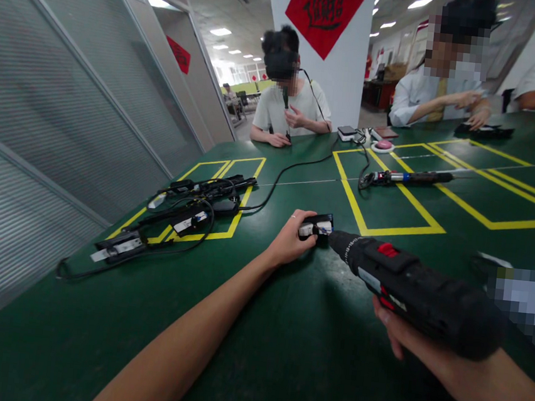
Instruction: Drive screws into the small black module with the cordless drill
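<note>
Near the middle of the green table point(279, 378), my left hand point(289, 240) grips the left side of a small black part point(325, 222) with a white strip on it. My right hand point(408, 337) is wrapped round a black and red power drill point(410, 290), which points to the left. The drill's front end is at the right edge of the black part; whether it touches cannot be made out. The drill body partly hides my right fingers.
Black devices with cables point(201, 200) lie at the left inside yellow tape. A slim black tool point(411, 178) lies at the back right. Two people point(290, 105) sit across, one with a black part point(485, 130). A blurred-out object point(529, 301) lies right.
</note>
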`<action>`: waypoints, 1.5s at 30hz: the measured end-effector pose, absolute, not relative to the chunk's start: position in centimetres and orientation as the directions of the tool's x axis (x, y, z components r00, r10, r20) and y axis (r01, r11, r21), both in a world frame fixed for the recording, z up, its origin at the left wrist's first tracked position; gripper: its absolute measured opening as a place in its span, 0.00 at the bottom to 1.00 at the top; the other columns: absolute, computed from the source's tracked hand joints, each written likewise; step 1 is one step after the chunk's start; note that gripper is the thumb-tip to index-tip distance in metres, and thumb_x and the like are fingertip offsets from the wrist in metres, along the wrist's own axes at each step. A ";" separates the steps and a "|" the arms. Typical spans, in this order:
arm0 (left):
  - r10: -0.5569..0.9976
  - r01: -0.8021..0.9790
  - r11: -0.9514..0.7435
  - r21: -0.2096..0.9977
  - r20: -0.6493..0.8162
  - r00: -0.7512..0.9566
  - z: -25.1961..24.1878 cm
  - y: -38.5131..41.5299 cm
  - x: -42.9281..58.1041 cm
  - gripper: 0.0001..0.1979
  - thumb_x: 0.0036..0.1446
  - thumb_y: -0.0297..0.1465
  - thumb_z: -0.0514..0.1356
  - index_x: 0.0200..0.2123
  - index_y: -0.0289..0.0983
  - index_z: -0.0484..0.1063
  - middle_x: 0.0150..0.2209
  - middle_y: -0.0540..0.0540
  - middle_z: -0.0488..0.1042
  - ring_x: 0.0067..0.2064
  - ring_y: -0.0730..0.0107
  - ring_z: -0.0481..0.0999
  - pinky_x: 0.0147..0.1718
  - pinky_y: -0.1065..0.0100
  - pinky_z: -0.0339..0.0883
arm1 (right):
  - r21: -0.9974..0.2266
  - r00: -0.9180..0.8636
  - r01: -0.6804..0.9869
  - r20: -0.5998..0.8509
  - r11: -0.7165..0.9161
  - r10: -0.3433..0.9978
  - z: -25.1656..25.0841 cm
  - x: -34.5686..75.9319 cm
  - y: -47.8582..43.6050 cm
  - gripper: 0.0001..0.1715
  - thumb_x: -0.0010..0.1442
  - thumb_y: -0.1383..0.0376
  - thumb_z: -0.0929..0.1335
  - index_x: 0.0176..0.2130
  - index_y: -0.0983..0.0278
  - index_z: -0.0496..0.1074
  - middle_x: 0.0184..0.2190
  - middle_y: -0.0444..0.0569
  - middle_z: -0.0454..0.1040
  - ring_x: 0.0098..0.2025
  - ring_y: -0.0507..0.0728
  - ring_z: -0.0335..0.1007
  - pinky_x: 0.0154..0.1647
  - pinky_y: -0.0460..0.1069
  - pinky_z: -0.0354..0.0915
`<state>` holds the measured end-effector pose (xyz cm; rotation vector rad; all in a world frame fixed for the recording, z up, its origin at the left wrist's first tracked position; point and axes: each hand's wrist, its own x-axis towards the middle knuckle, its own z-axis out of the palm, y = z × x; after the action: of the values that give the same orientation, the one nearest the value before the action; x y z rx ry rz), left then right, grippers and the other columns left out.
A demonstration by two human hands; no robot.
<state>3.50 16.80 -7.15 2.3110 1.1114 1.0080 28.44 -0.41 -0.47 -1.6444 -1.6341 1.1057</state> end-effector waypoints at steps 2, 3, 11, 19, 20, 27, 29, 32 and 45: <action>0.788 0.514 -0.615 0.598 0.441 0.429 -7.2 16.8 3.5 0.24 0.52 0.24 0.60 0.54 0.38 0.63 0.49 0.42 0.67 0.51 0.59 0.69 0.55 0.58 0.62 | -0.852 -0.083 0.516 -0.152 -0.087 0.985 -0.4 28.4 -0.4 0.19 0.55 0.47 0.67 0.29 0.59 0.74 0.21 0.45 0.75 0.27 0.57 0.76 0.27 0.48 0.72; 0.788 0.514 -0.616 0.597 0.442 0.430 -7.2 16.8 3.5 0.24 0.52 0.24 0.60 0.54 0.38 0.63 0.49 0.42 0.67 0.51 0.59 0.69 0.55 0.58 0.62 | -0.851 -0.082 0.518 -0.148 -0.085 0.985 -0.4 28.4 -0.4 0.19 0.55 0.47 0.67 0.29 0.59 0.74 0.21 0.44 0.75 0.27 0.56 0.75 0.27 0.47 0.71; 0.784 0.516 -0.620 0.590 0.444 0.434 -7.1 16.8 3.5 0.24 0.52 0.24 0.60 0.54 0.37 0.63 0.49 0.42 0.67 0.51 0.59 0.69 0.54 0.58 0.62 | -0.832 -0.075 0.549 -0.143 -0.079 0.987 -0.5 28.5 -0.4 0.20 0.55 0.47 0.66 0.26 0.59 0.74 0.20 0.44 0.74 0.24 0.55 0.74 0.24 0.47 0.70; 0.785 0.517 -0.618 0.592 0.442 0.433 -7.2 16.9 3.5 0.25 0.52 0.24 0.60 0.54 0.37 0.63 0.49 0.42 0.67 0.51 0.59 0.69 0.55 0.58 0.62 | -0.849 -0.087 0.519 -0.166 -0.098 0.982 -0.6 28.4 -0.4 0.20 0.54 0.46 0.67 0.29 0.59 0.75 0.22 0.45 0.76 0.26 0.56 0.75 0.25 0.47 0.70; 0.786 0.517 -0.618 0.592 0.443 0.432 -7.2 16.9 3.5 0.25 0.52 0.24 0.60 0.54 0.37 0.63 0.49 0.42 0.67 0.52 0.59 0.69 0.55 0.58 0.62 | -0.851 -0.084 0.515 -0.171 -0.104 0.982 -0.6 28.4 -0.4 0.20 0.54 0.46 0.67 0.30 0.59 0.75 0.22 0.45 0.76 0.26 0.55 0.75 0.25 0.47 0.71; 0.782 0.512 -0.622 0.592 0.451 0.430 -7.3 16.8 3.4 0.24 0.52 0.23 0.60 0.54 0.39 0.63 0.49 0.43 0.67 0.51 0.60 0.69 0.54 0.58 0.62 | -0.863 -0.086 0.498 -0.140 -0.079 0.986 -0.4 28.4 -0.4 0.18 0.54 0.48 0.68 0.33 0.59 0.76 0.23 0.44 0.76 0.27 0.55 0.75 0.28 0.47 0.72; 0.779 0.508 -0.627 0.591 0.453 0.434 -7.2 16.8 3.5 0.21 0.53 0.23 0.59 0.51 0.39 0.66 0.48 0.44 0.68 0.50 0.61 0.69 0.54 0.58 0.62 | -0.860 -0.083 0.502 -0.151 -0.089 0.985 -0.5 28.4 -0.5 0.19 0.55 0.48 0.67 0.32 0.59 0.76 0.23 0.45 0.76 0.27 0.56 0.76 0.27 0.47 0.72; 0.774 0.502 -0.632 0.590 0.455 0.440 -7.1 16.8 3.5 0.16 0.53 0.23 0.59 0.46 0.40 0.70 0.46 0.45 0.68 0.51 0.62 0.69 0.55 0.58 0.62 | -0.854 -0.076 0.509 -0.171 -0.109 0.982 -0.6 28.5 -0.5 0.19 0.54 0.47 0.67 0.30 0.59 0.76 0.23 0.46 0.77 0.29 0.57 0.77 0.27 0.47 0.72; 0.782 0.491 -0.622 0.610 0.445 0.437 -7.0 16.8 3.5 0.14 0.53 0.23 0.60 0.44 0.40 0.72 0.47 0.44 0.67 0.55 0.61 0.67 0.56 0.57 0.61 | -0.862 -0.076 0.490 -0.191 -0.131 0.979 -0.4 28.4 -0.4 0.19 0.53 0.47 0.67 0.32 0.59 0.75 0.25 0.46 0.77 0.31 0.58 0.77 0.26 0.47 0.71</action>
<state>3.50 16.76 -7.02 2.3027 1.0796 1.0167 28.42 -0.44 -0.39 -1.6517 -1.5911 1.1479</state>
